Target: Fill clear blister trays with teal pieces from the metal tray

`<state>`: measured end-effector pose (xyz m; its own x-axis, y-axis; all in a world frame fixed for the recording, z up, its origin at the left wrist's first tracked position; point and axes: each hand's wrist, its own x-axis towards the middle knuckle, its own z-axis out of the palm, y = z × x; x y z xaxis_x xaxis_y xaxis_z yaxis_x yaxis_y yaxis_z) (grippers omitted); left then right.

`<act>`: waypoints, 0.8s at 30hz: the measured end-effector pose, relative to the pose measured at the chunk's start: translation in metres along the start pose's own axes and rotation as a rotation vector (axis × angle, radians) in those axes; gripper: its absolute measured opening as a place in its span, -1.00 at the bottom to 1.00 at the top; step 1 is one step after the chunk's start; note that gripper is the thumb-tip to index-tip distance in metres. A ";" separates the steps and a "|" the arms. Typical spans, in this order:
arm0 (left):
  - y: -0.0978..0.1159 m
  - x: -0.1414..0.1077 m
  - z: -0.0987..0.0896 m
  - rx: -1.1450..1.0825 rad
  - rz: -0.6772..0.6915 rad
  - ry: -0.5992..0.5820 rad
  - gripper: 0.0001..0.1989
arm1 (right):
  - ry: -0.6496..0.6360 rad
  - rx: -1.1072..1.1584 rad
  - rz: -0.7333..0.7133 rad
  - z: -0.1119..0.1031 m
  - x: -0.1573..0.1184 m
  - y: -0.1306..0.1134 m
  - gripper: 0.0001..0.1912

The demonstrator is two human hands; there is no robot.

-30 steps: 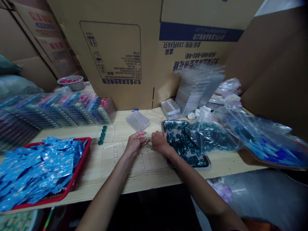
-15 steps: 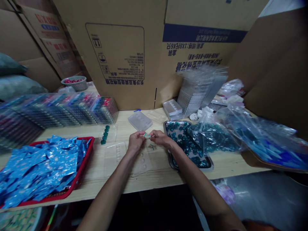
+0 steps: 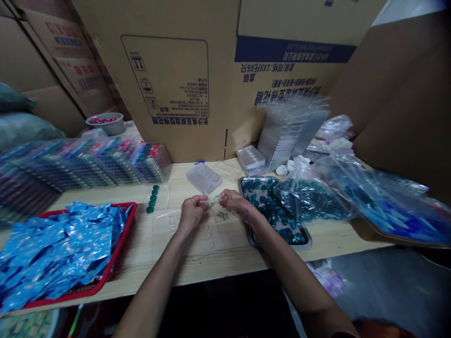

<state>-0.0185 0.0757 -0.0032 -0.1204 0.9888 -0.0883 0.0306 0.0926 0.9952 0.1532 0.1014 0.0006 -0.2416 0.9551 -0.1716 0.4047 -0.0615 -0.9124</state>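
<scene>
My left hand [image 3: 193, 211] is closed in a pinch over the table, with a small pale-green strip [image 3: 209, 202] at its fingertips. Just right of it, my right hand [image 3: 233, 201] pinches another small pale-green strip [image 3: 216, 197]; the fingertips of the two hands are slightly apart. Several green and beige strips [image 3: 223, 215] lie below my right hand. Under and beside my hands are thin clear plastic trays [image 3: 214, 234]. A clear tray [image 3: 164, 195] further left bears a row of dark teal wrapped pieces [image 3: 152, 200]. What the strips are made of, I cannot tell.
A metal tray [image 3: 248, 225] of teal pieces stands right, beside a bag of them [image 3: 313, 199]. At left is a red basket [image 3: 132, 220] of blue packets [image 3: 66, 249]. Stacked filled trays [image 3: 151, 162], stacked empty trays [image 3: 278, 141] and a large carton [image 3: 169, 84] stand behind.
My left hand has moved a little left, away from my right hand. A gap now shows between the fingertips, with a green strip at each; before, they met at one spot.
</scene>
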 end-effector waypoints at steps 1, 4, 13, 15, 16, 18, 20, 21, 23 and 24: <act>0.001 -0.001 -0.001 -0.005 0.001 -0.002 -0.69 | 0.010 -0.020 0.003 -0.001 0.000 -0.001 -0.92; 0.004 -0.003 0.003 -0.045 0.003 -0.043 -0.71 | 0.004 -0.112 -0.010 0.000 -0.002 -0.006 -0.92; 0.003 0.006 0.011 -0.074 -0.041 -0.050 -0.54 | 0.121 -0.674 -0.085 -0.017 -0.018 -0.007 -0.81; 0.000 0.011 0.012 -0.027 -0.051 -0.065 -0.62 | 0.131 -0.800 -0.114 -0.016 -0.026 -0.001 -0.75; -0.001 0.014 0.015 0.006 -0.051 -0.073 -0.68 | 0.123 -0.847 -0.128 -0.015 -0.029 0.002 -0.71; -0.003 0.023 0.025 0.091 -0.038 -0.089 -0.78 | 0.104 -0.920 -0.144 -0.011 -0.032 0.005 -0.63; -0.005 0.036 0.039 0.193 -0.013 -0.098 -0.82 | 0.087 -0.972 -0.149 -0.008 -0.032 0.006 -0.55; -0.005 0.043 0.047 0.248 0.000 -0.101 -0.83 | 0.076 -0.989 -0.149 -0.008 -0.030 0.007 -0.52; -0.005 0.055 0.061 0.358 0.026 -0.111 -0.85 | 0.049 -1.001 -0.143 -0.008 -0.027 0.006 -0.49; -0.005 0.061 0.067 0.412 0.039 -0.119 -0.86 | 0.036 -0.996 -0.139 -0.009 -0.025 0.006 -0.49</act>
<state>0.0403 0.1430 -0.0166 0.0031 0.9968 -0.0796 0.4294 0.0705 0.9003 0.1698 0.0794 0.0028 -0.3227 0.9446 -0.0605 0.9321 0.3061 -0.1937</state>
